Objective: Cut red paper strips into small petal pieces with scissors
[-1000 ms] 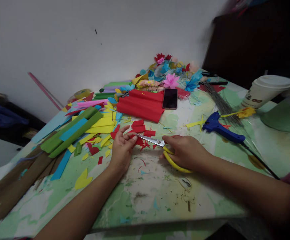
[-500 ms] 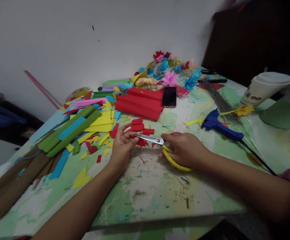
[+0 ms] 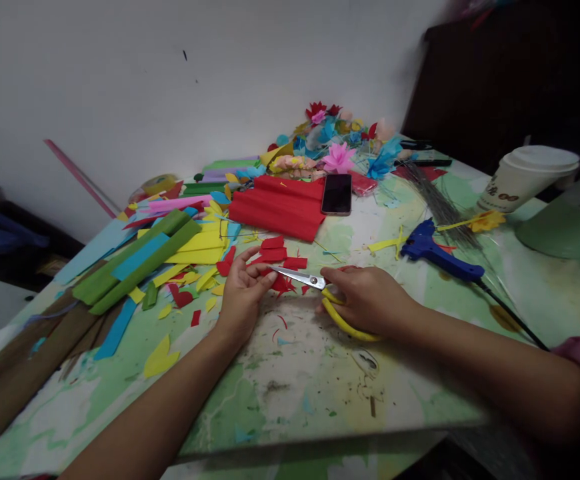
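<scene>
Head view shows us at a cluttered craft table (image 3: pixel 310 373), and we judge the step in hand to be snipping a small piece of red paper. Our left hand (image 3: pixel 243 293) has thumb and fingers pinched together on the red paper piece (image 3: pixel 269 271), which it holds just above the tabletop, close to a scatter of red scraps (image 3: pixel 277 253). Our right hand (image 3: pixel 365 300) is closed around the yellow loops of the scissors (image 3: pixel 303 278); the steel blades point left and their tips meet the held piece. Whether the blades are parted or shut, we cannot tell.

We judge that another cut calls for a steady pinch on the left, fingertips out of the blade line, and a short, controlled squeeze on the right, since the piece is small.

Beyond lie folded red crepe paper (image 3: pixel 280 210) with a dark phone (image 3: pixel 337 193) resting on its edge, green strips (image 3: pixel 140 257), paper flowers (image 3: pixel 340 157) and a blue glue gun (image 3: pixel 437 257).

As for writing, the paper cup (image 3: pixel 525 177) carries dark print, too blurred to read. We see no other label or brand.
</scene>
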Demonstrator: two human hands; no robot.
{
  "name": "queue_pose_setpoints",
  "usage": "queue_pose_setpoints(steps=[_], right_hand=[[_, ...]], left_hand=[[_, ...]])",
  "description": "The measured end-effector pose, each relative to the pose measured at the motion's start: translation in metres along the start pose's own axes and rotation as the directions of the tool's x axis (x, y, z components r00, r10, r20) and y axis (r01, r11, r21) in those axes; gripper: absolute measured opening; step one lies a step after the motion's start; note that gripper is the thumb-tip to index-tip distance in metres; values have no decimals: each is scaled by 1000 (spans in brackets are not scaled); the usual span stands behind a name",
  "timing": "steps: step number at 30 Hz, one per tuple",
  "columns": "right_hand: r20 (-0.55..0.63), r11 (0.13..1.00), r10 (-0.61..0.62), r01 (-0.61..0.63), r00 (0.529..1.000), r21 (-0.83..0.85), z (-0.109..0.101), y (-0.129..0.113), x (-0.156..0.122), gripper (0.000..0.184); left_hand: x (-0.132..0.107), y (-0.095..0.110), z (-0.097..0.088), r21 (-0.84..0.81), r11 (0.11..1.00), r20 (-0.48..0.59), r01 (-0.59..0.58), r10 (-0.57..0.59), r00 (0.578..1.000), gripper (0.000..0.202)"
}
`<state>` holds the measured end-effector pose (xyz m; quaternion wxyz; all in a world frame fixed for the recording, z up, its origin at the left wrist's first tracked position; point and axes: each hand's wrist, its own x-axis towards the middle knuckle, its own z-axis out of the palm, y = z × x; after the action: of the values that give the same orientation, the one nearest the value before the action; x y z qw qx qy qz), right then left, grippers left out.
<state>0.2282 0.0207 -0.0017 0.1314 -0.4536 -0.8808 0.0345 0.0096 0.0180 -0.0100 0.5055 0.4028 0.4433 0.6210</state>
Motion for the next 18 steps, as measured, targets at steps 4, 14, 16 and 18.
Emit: queue_pose_setpoints(steps=[4,14,16,18], right_hand=[[-37,984,38,-31,999,175,0,0,1,40],[-20,440,109,-30,994,898,6,-17,5,43],[-35,432,73,0,997,902,8,-19,5,40],[-50,435,63,18,997,900,10,-19,4,41]], left_hand=[[-1,-1,0,35,999,30,-8,7,1000,65],[-31,-11,27,171,981,374,94,-153,915,92],[-33,-13,31,175,979,406,105,-169,898,93],[-33,-13,31,173,979,405,110,-172,898,93]])
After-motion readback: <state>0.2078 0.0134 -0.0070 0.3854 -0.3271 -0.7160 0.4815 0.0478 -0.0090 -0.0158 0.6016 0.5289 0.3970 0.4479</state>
